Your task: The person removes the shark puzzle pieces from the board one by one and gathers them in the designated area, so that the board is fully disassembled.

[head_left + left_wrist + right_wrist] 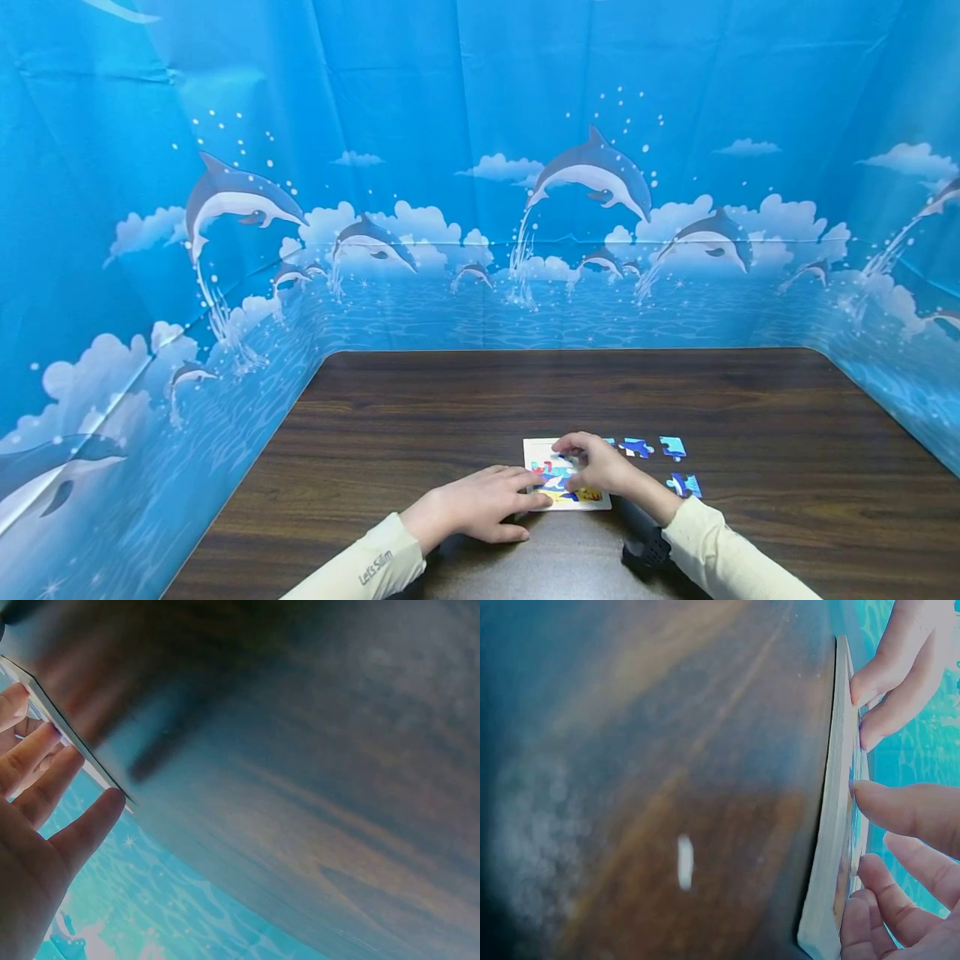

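A small white-bordered puzzle board with a colourful picture lies on the table in the head view, partly hidden by both hands. My left hand reaches in from the left, its fingers fairly straight and their tips on the board's left edge. In the left wrist view those fingers are spread along the rim. Over the board's right half arches my right hand, thumb and fingers apart. Its thumb touches the picture surface in the right wrist view, and no piece shows between thumb and fingers.
Loose blue jigsaw pieces lie right of the board: one piece at the far right, a darker piece beside it, another piece nearer my right wrist. The dark wooden table meets a blue dolphin-print curtain behind.
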The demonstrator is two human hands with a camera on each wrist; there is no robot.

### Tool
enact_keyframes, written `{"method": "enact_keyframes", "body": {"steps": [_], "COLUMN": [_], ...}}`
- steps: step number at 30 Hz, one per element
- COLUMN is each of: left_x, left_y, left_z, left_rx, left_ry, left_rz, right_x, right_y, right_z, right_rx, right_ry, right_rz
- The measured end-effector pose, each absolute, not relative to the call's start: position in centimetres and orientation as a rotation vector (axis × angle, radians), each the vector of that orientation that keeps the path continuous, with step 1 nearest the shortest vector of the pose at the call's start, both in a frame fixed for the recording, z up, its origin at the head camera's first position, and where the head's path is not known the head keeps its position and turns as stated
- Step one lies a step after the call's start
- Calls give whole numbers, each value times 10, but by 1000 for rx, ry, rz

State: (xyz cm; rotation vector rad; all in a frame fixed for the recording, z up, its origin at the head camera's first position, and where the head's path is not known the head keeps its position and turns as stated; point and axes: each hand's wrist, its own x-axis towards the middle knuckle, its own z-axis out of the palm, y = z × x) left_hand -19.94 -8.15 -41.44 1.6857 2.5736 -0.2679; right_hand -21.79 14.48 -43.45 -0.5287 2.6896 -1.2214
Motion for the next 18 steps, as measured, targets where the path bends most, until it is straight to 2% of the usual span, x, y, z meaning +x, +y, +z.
{"method": "enact_keyframes", "body": {"steps": [18], "left_x": [-199], "left_y": [-80], "left_z": [-418], "left_rx": [1678], "left_ry": [2602], "left_rz": [-310], "right_x": [-219], "right_y": [139], "right_z": [-435], "right_rx": [-524], "right_ry": [2732], "right_rz": [-1245]}}
